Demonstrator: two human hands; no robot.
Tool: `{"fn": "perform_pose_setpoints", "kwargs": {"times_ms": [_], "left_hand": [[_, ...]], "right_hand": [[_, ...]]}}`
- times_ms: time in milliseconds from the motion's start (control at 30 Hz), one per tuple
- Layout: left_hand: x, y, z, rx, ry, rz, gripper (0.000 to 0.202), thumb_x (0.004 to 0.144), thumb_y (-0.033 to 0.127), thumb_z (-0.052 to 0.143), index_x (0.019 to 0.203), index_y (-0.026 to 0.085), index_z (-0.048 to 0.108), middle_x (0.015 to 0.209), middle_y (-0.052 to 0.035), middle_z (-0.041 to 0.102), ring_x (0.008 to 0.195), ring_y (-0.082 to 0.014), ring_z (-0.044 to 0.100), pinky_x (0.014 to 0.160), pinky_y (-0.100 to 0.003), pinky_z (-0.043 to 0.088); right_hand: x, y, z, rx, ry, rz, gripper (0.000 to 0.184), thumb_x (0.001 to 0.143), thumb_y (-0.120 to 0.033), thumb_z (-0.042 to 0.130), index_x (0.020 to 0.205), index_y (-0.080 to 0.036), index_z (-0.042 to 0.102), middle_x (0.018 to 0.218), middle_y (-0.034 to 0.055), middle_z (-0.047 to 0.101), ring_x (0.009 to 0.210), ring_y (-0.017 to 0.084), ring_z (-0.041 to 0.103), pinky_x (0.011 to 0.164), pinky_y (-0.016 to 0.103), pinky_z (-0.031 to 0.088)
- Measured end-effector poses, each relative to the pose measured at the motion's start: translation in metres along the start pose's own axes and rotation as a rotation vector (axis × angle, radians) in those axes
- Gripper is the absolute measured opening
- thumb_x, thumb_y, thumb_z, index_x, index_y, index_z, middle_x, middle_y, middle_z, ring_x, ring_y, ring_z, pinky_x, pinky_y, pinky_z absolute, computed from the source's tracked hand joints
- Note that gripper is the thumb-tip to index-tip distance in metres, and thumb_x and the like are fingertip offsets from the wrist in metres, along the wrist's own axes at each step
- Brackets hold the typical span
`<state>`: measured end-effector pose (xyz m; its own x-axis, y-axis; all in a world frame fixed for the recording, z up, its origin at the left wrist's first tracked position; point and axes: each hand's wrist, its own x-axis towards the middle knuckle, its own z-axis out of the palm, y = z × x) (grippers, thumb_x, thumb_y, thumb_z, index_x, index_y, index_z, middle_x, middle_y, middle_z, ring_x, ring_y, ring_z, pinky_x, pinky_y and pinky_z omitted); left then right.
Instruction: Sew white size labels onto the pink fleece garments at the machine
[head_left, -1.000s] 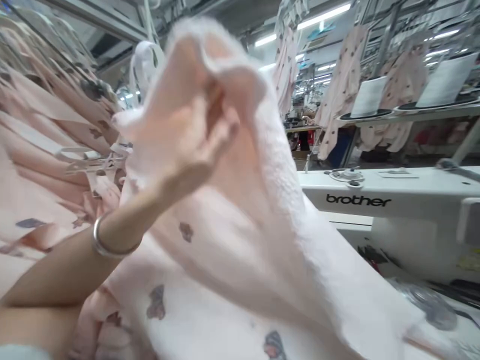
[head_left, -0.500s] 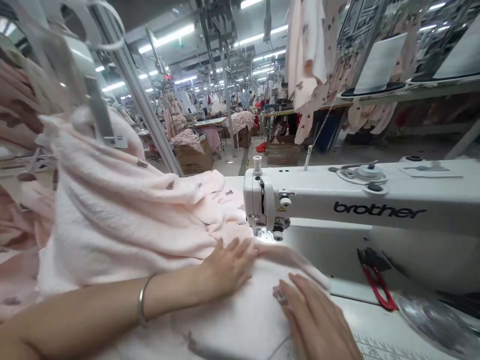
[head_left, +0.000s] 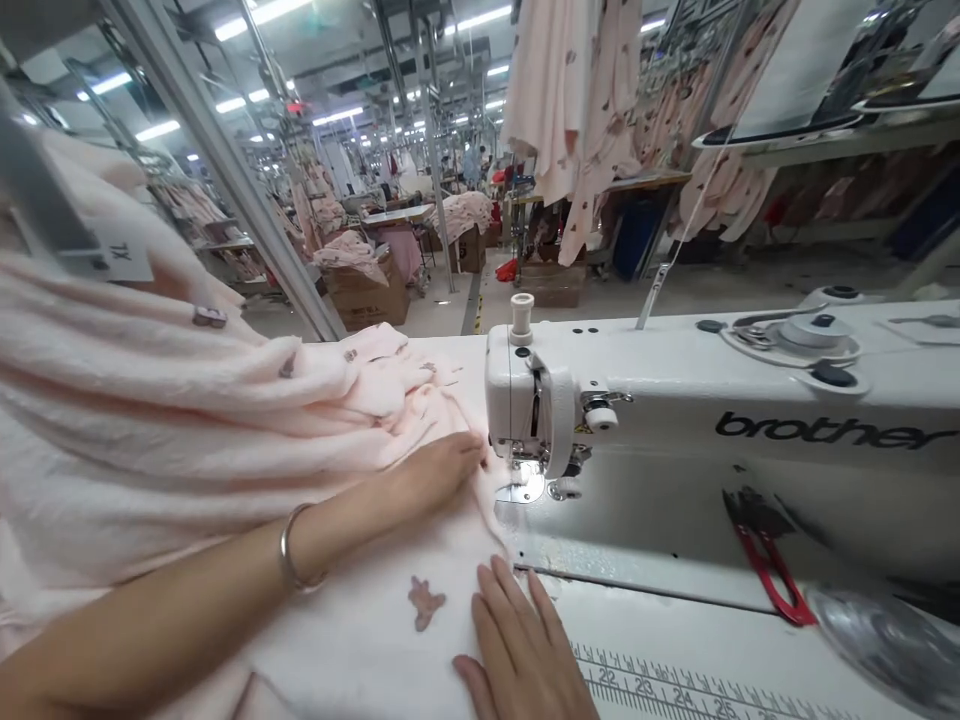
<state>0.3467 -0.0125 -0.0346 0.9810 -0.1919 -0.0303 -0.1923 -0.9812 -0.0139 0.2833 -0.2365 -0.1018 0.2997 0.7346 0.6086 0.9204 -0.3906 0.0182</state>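
A pale pink fleecy garment (head_left: 187,420) with small printed motifs lies heaped over the sewing table and spreads toward me. My left hand (head_left: 431,470), a silver bangle on its wrist, lies flat on the fabric just left of the presser foot (head_left: 523,488), fingers stretched toward the needle. My right hand (head_left: 517,650) rests flat on the fabric's near edge, fingers together and extended, at the bottom middle. Neither hand grips anything. The white Brother sewing machine (head_left: 712,400) stands to the right, its head directly beside my left fingertips.
Red thread snips (head_left: 769,560) lie on the machine bed at the right. A printed ruler (head_left: 660,685) runs along the table front. A size tag marked XL (head_left: 120,255) hangs upper left. Pink garments (head_left: 577,110) hang overhead; boxes and other workstations stand behind.
A second ago my left hand held the fabric raised in front of the camera. It has since laid it down; both hands have slid the cloth closer to the presser foot.
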Motion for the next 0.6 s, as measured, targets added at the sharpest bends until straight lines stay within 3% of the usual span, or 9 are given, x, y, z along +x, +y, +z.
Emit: {"fn": "perform_pose_setpoints", "kwargs": {"times_ms": [100, 200, 400, 600], "left_hand": [[0.012, 0.016, 0.009, -0.008, 0.041, -0.065, 0.030, 0.096, 0.029, 0.035, 0.112, 0.017, 0.057, 0.114, -0.0128, 0.057, 0.109, -0.0246, 0.052, 0.089, -0.036, 0.044], [0.024, 0.013, 0.011, 0.003, 0.101, -0.210, 0.032, 0.096, 0.026, 0.032, 0.111, 0.010, 0.055, 0.112, -0.0203, 0.055, 0.110, -0.0317, 0.049, 0.088, -0.047, 0.042], [0.015, 0.016, 0.004, -0.106, 0.039, -0.012, 0.022, 0.094, 0.029, 0.041, 0.097, 0.018, 0.060, 0.114, -0.0091, 0.057, 0.115, -0.0237, 0.048, 0.098, -0.040, 0.037], [0.013, 0.044, 0.015, -0.265, 0.065, -0.152, 0.027, 0.093, 0.021, 0.036, 0.104, 0.010, 0.059, 0.125, -0.0196, 0.052, 0.129, -0.0370, 0.035, 0.101, -0.062, 0.026]], "right_hand": [[-0.002, -0.003, -0.003, 0.101, 0.044, 0.166, 0.024, 0.093, -0.033, 0.047, 0.097, -0.015, 0.063, 0.122, 0.0092, 0.060, 0.124, 0.026, 0.046, 0.112, 0.044, 0.025], [-0.002, -0.008, -0.002, 0.188, 0.094, 0.286, 0.030, 0.097, -0.032, 0.038, 0.094, -0.015, 0.063, 0.122, 0.0091, 0.060, 0.126, 0.024, 0.045, 0.115, 0.045, 0.015], [-0.012, 0.009, -0.012, -0.011, -0.014, 0.020, 0.036, 0.090, -0.039, 0.052, 0.111, -0.011, 0.060, 0.128, 0.0121, 0.056, 0.122, 0.028, 0.048, 0.115, 0.051, 0.002], [-0.022, 0.031, -0.017, -0.060, -0.059, -0.022, 0.034, 0.091, -0.042, 0.049, 0.108, -0.016, 0.061, 0.130, 0.0094, 0.054, 0.123, 0.025, 0.048, 0.115, 0.050, -0.001]]}}
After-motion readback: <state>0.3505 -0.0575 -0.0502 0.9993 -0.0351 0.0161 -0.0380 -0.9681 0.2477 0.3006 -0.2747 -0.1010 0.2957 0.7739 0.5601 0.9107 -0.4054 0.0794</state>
